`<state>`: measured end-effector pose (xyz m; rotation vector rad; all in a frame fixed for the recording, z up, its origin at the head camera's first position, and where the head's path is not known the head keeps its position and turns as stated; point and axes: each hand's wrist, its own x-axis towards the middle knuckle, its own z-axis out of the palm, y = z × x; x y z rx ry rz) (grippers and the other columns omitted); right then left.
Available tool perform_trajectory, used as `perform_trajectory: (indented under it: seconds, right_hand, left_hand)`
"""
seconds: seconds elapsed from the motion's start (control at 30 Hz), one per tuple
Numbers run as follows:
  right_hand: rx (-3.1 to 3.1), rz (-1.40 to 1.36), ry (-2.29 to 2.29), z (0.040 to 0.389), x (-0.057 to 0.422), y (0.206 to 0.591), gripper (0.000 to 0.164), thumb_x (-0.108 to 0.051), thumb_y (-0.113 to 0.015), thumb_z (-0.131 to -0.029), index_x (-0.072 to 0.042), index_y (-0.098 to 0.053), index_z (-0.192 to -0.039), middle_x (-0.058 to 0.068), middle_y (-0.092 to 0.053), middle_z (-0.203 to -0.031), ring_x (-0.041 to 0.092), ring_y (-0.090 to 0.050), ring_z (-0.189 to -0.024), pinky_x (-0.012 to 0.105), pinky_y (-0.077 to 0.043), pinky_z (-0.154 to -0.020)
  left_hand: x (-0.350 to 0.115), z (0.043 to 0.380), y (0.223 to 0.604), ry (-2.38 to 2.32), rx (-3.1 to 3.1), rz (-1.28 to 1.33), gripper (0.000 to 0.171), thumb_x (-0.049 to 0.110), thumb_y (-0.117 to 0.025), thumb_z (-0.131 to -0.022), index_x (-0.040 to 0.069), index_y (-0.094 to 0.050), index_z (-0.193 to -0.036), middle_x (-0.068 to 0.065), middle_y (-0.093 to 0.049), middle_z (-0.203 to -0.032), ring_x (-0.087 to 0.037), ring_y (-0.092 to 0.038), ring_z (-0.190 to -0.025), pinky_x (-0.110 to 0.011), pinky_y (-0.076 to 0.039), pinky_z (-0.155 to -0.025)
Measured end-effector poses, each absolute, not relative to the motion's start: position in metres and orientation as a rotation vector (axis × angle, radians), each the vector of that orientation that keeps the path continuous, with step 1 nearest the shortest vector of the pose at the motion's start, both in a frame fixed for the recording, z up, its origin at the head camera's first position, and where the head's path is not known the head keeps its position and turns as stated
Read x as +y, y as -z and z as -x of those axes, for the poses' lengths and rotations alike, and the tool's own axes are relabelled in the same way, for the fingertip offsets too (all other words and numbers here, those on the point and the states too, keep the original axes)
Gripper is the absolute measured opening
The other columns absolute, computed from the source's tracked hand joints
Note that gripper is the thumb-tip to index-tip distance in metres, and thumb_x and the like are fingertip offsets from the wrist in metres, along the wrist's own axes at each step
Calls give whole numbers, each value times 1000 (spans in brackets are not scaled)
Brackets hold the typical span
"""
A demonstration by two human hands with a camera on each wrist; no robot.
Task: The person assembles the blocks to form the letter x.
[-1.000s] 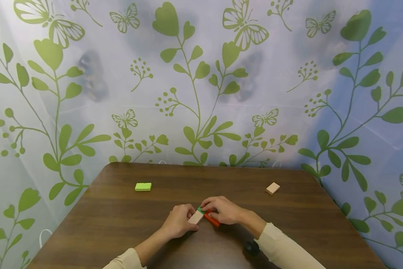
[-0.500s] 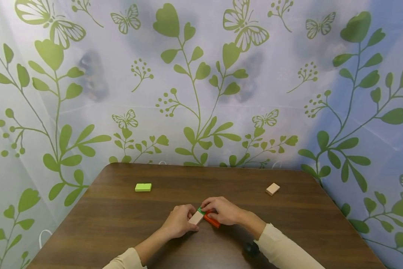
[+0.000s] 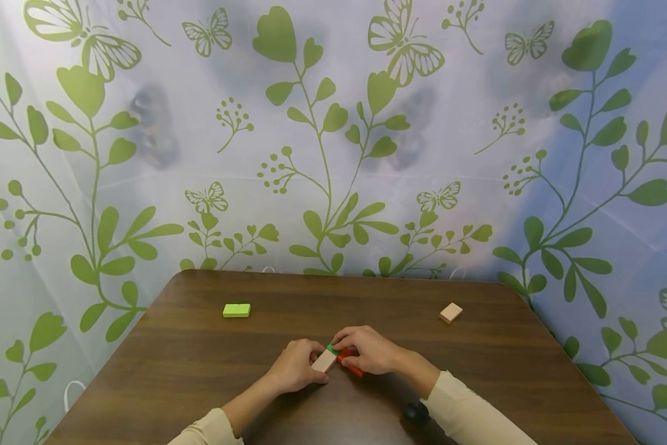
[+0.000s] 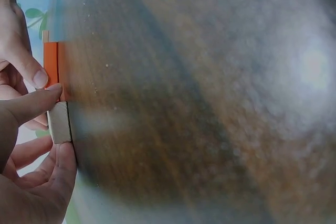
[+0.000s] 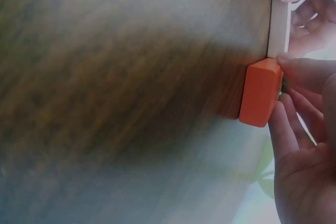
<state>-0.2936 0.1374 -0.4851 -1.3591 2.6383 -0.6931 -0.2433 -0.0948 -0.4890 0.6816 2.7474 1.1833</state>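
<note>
Near the middle of the dark wooden table, my left hand [image 3: 298,366] pinches a pale wooden block [image 3: 324,361] between thumb and fingers. Its flat side and ends show in the left wrist view. My right hand [image 3: 369,351] grips an orange-red block [image 5: 260,93], partly covering it in the head view. That block meets the pale one at an angle, near one end. A green block [image 3: 331,348] sits at the far end of the pale block, under the right fingertips and mostly hidden.
A lime-green block [image 3: 237,310] lies at the table's back left, and another pale wooden block [image 3: 450,313] at the back right. A dark round object [image 3: 415,413] shows beside the right sleeve. Behind the table [image 3: 211,284] hangs a leaf-patterned curtain [image 3: 333,204].
My right thumb has shifted slightly and covers more of the orange-red block, whose near end shows a little lower. My left hand and the pale block stay where they were.
</note>
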Motion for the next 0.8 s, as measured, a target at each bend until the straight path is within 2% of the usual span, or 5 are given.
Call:
perform_trajectory:
  seconds: [0.57,0.8]
  right_hand:
    - [2679,1364,735,290,136,487,25,-4,-76,-93,-2,-78,-118,5,-68,-129,23,-63,-120,36,-52,-98]
    - [2692,1364,736,290,135,488,24,-6,-77,-94,-4,-78,-117,4,-69,-127,21,-64,-118,33,-53,-95]
  left_hand:
    - [-95,244,491,-1185,2751,-691,45,13,-95,-73,-3,-74,-110,1,-61,-84,-14,-54,-74,-29,-46,-63]
    - [-96,244,491,-1195,2741,-684,45,12,-95,-73,-3,-74,-110,0,-61,-83,-14,-54,-74,-29,-46,-63]
